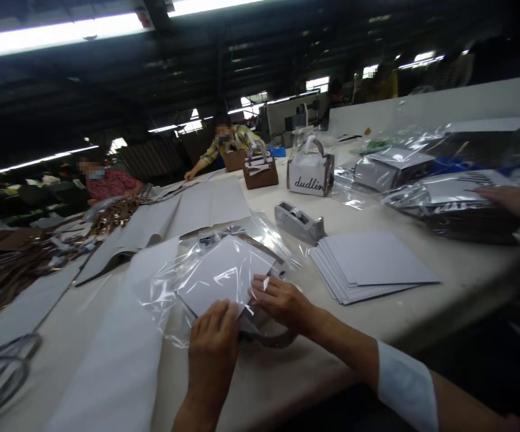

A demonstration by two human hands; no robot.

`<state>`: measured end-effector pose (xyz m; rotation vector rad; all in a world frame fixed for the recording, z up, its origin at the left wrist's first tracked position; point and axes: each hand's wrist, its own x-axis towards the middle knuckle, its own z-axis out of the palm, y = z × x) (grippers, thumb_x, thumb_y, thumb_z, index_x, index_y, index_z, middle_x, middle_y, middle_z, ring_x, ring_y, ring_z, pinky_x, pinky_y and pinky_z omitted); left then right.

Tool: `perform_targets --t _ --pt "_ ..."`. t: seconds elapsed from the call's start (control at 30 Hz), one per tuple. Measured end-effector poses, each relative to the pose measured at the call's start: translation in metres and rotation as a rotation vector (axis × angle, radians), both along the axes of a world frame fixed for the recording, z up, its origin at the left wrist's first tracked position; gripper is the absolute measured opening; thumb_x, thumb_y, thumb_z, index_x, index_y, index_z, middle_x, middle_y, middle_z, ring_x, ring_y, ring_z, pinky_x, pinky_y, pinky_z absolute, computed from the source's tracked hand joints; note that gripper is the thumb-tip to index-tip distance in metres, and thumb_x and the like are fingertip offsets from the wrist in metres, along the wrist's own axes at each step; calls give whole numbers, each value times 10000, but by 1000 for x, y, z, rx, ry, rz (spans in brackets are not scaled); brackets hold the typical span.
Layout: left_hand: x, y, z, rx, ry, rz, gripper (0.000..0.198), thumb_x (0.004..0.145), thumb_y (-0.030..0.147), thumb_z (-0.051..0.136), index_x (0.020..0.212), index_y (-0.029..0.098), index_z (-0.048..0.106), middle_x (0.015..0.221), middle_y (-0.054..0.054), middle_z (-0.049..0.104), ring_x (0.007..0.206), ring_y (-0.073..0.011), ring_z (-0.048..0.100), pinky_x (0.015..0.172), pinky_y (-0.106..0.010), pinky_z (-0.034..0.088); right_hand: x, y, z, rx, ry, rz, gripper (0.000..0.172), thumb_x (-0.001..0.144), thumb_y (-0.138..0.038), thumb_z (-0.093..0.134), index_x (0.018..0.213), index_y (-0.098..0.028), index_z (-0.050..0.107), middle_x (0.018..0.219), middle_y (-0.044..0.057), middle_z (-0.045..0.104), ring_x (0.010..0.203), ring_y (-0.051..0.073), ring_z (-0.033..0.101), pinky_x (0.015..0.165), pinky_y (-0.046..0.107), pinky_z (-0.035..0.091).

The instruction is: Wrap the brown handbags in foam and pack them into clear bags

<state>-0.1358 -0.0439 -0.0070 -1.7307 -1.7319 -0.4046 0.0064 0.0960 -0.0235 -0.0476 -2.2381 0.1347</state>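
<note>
In front of me lies a clear plastic bag (165, 294) with a square white card (226, 270) inside it or just under its film. Brown straps show around the card's edges; what lies beneath it is hidden. At the card's near corner, my left hand (215, 336) has its fingers curled onto the plastic. My right hand (282, 303) is closed on the film at the card's right side, fingertips bent over it. Both hands hold the bag against the table. A grey tape dispenser (299, 222) stands just beyond, beside a fanned stack of white cards (377, 261).
A brown handbag (260, 173) and a wrapped bag with lettering (309, 177) stand farther back. Plastic-wrapped bags (458, 195) lie at right, touched by another person's hand (516, 201). Long white sheets (120, 336), brown straps (21, 270) and a cable loop (3, 372) lie left.
</note>
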Motion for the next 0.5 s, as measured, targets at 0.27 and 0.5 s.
perform_targets --t 0.27,0.5 --pt "-10 2 -2 57 41 -80 244 881 283 423 1034 178 581 1034 -84 634 980 -250 581 799 -377 435 171 92 -29 -246 -417 -468 593 741 -328 642 1280 -186 441 1336 138 398 1267 287 315 1012 516 298" --pt "-16 4 1 59 54 -127 290 896 322 369 1022 184 591 1025 -78 637 949 -246 592 763 -365 433 240 151 -39 -368 -731 -459 469 716 -358 643 1158 -212 581 1218 95 531 1134 245 491 933 375 430"
